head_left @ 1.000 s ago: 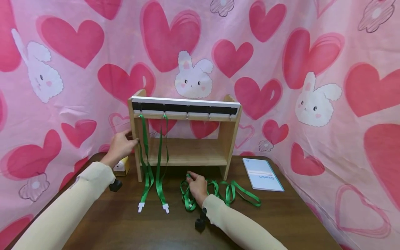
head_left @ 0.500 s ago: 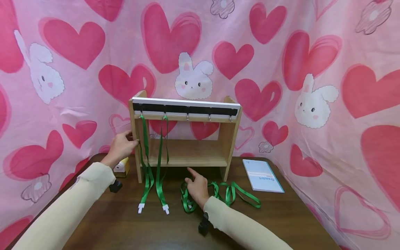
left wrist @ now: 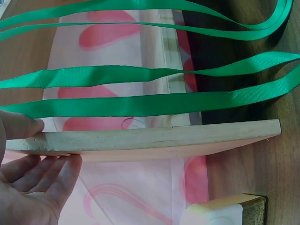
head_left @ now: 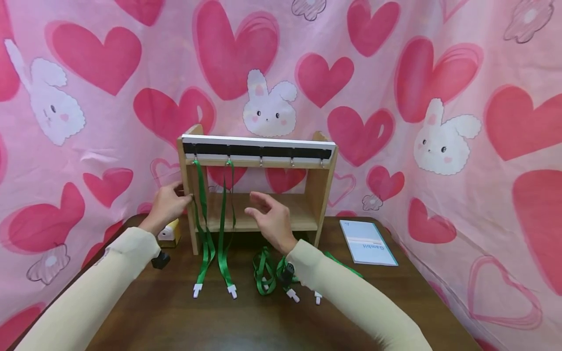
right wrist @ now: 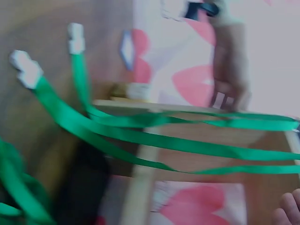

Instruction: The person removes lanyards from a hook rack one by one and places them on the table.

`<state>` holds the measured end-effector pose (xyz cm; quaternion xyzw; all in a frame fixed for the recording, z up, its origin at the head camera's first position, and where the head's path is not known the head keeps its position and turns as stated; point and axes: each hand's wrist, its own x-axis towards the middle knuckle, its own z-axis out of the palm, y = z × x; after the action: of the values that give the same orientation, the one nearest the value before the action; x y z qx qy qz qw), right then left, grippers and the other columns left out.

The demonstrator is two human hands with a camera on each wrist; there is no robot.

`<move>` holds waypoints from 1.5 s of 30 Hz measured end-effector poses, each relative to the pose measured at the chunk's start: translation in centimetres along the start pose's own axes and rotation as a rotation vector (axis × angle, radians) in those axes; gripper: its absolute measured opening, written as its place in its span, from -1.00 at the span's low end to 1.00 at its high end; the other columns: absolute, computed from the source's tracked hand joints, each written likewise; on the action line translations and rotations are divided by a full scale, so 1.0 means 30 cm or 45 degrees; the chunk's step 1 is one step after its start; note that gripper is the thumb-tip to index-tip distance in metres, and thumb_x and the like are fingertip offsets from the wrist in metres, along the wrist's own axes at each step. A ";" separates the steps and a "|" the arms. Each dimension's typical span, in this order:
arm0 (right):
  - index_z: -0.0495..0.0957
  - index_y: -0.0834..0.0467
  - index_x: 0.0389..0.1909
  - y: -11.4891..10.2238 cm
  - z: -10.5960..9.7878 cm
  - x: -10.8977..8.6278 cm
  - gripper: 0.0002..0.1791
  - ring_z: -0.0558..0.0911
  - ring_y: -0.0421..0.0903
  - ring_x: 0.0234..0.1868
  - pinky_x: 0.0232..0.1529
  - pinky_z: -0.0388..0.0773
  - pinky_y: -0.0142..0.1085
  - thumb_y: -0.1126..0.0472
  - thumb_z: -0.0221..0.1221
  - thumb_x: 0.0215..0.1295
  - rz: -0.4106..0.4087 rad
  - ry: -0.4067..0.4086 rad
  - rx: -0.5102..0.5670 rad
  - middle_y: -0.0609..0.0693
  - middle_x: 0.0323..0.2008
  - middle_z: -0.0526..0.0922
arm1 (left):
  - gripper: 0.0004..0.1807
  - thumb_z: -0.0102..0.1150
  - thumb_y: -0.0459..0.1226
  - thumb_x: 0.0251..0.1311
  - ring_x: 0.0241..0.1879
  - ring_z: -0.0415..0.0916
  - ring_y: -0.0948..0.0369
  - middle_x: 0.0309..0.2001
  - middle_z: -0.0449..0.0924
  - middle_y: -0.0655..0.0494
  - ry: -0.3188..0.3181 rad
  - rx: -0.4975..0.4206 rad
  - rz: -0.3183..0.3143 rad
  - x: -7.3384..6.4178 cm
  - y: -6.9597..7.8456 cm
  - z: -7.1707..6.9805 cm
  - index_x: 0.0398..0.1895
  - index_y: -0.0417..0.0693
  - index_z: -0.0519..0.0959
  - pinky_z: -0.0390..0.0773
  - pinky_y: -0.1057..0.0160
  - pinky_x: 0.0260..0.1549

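Note:
My left hand point(head_left: 169, 204) grips the left side panel of a wooden rack point(head_left: 303, 209). In the left wrist view the thumb point(left wrist: 28, 126) lies on one face of the panel point(left wrist: 164, 140) and the fingers on the other. My right hand point(head_left: 273, 219) is raised before the rack's opening, thumb and fingers apart, holding nothing. Its fingertips point(right wrist: 288, 211) show at the corner of the right wrist view. Two green lanyards point(head_left: 223, 265) with white clips hang from the left hooks. Loose green lanyards point(head_left: 265, 278) lie bunched on the table below my right hand, partly hidden by the sleeve.
A black strip with several metal hooks point(head_left: 261, 162) runs along the rack's white top bar. A white-and-blue booklet point(head_left: 369, 243) lies on the brown table point(head_left: 184, 321) at right. A small yellow box point(head_left: 170, 234) stands left of the rack. A patterned pink curtain point(head_left: 303, 29) surrounds the table.
My right hand has left the bunched lanyards and risen to the front of the rack, its fingers spreading. My left hand keeps its grip on the side panel.

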<state>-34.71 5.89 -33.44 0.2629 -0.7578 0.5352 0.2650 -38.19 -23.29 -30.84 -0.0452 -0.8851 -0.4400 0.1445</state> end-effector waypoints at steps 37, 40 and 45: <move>0.75 0.12 -0.09 -0.225 0.245 0.286 -0.74 0.63 -0.26 -0.39 -0.46 0.58 -0.40 0.23 0.44 0.18 0.591 0.356 0.631 -0.01 -0.27 0.78 | -0.31 0.11 -0.22 0.40 0.15 0.58 -0.21 0.26 0.51 -0.41 0.041 0.015 0.024 0.008 -0.005 -0.008 0.50 -0.34 0.22 0.75 -0.05 -0.06; 0.75 0.15 -0.16 -0.235 0.264 0.286 -0.79 0.62 -0.27 -0.42 -0.47 0.52 -0.44 0.26 0.43 0.17 0.626 0.431 0.700 -0.06 -0.38 0.75 | -0.30 0.11 -0.22 0.40 0.15 0.58 -0.20 0.26 0.51 -0.41 0.043 0.021 0.018 0.006 -0.007 -0.006 0.51 -0.34 0.21 0.75 -0.01 -0.08; 0.74 0.17 -0.19 -0.233 0.281 0.284 -0.80 0.73 -0.23 -0.40 -0.35 0.62 -0.41 0.26 0.44 0.16 0.632 0.452 0.700 0.01 -0.41 0.79 | -0.30 0.11 -0.22 0.39 0.15 0.58 -0.19 0.26 0.52 -0.40 0.050 0.031 0.009 0.008 -0.009 0.004 0.52 -0.33 0.20 0.76 0.03 -0.11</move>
<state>-37.10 -5.13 -25.36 0.0369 -0.5697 0.8023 0.1743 -38.48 -23.37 -31.04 -0.0379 -0.8873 -0.4294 0.1639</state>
